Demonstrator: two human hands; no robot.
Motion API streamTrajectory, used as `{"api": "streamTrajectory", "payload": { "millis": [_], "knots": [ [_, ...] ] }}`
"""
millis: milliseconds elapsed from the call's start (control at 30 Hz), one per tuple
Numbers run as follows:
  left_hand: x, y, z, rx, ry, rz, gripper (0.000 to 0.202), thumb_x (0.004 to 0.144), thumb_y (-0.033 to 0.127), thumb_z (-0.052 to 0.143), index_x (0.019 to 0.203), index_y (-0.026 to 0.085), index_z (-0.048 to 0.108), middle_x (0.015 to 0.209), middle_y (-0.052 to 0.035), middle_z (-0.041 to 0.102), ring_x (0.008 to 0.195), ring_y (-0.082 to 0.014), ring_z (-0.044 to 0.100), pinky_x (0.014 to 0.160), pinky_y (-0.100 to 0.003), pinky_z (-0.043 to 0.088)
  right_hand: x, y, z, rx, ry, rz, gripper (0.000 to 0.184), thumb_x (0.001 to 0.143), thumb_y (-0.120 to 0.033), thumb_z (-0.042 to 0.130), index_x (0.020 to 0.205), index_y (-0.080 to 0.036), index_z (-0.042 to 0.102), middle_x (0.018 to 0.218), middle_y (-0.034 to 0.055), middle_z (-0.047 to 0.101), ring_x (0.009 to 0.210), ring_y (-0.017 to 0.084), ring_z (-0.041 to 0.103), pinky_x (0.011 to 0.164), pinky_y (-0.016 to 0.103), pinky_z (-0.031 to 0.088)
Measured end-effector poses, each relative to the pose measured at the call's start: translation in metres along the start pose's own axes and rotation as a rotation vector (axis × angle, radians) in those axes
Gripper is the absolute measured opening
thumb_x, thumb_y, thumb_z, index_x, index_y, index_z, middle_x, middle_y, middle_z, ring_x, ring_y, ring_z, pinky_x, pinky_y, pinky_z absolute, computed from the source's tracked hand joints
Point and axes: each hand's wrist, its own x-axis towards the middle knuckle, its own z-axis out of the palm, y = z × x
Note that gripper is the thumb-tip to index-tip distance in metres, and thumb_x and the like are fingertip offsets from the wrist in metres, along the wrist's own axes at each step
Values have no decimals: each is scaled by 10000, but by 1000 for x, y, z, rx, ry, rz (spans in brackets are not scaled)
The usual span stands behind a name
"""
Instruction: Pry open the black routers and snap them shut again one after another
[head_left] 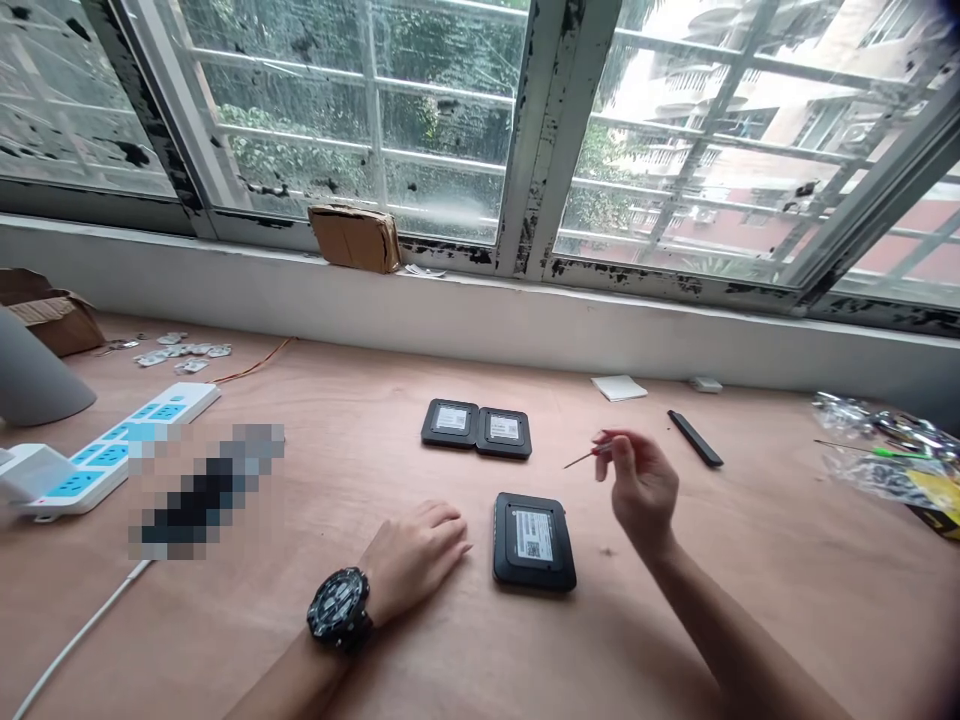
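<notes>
Both forearms run off frame; left hand lies flat, empty, just left of device; right hand, right of it, pinches thin tool, tip blurred.

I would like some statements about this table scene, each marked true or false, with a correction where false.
1. The right hand holds a thin red tool. True.
2. The left hand grips the nearest black device. False: it rests on the table beside that device.
3. Farther back, two more black devices lie side by side. True.
4. The power strip lies right of both hands. False: the power strip is at the left.
5. A watch is on the left wrist. True.
</notes>
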Motion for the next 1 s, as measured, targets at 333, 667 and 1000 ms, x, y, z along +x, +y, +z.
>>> {"api": "streamTrajectory", "payload": {
  "millis": [333,667,1000],
  "knots": [
    [4,9,10,-72,-13,34,795,890,618,671,1533,242,390,1483,-103,541,1329,-318,536,1056,-457,508,-6,65,-45,-769,-769,-283,271,1044,-362,498,1043,-291,759,1031,49,738,790,189,712,711,303,559],
    [46,16,29,-246,-44,48,1230,644,737,816,1600,211,247,1561,-159,424,1414,-373,430,1198,-504,343,-20,43,-31,-591,-792,-144,285,1026,-410,508,1163,-267,712,1151,78,704,1002,243,684,896,372,526],
    [40,14,34,-279,23,1,1210,654,539,879,1609,227,205,1554,-141,406,1407,-361,431,1170,-467,395,-22,25,-6,-464,-834,231,256,896,-464,688,1001,-231,674,858,27,735,719,194,659,652,302,475]
  ]
}}
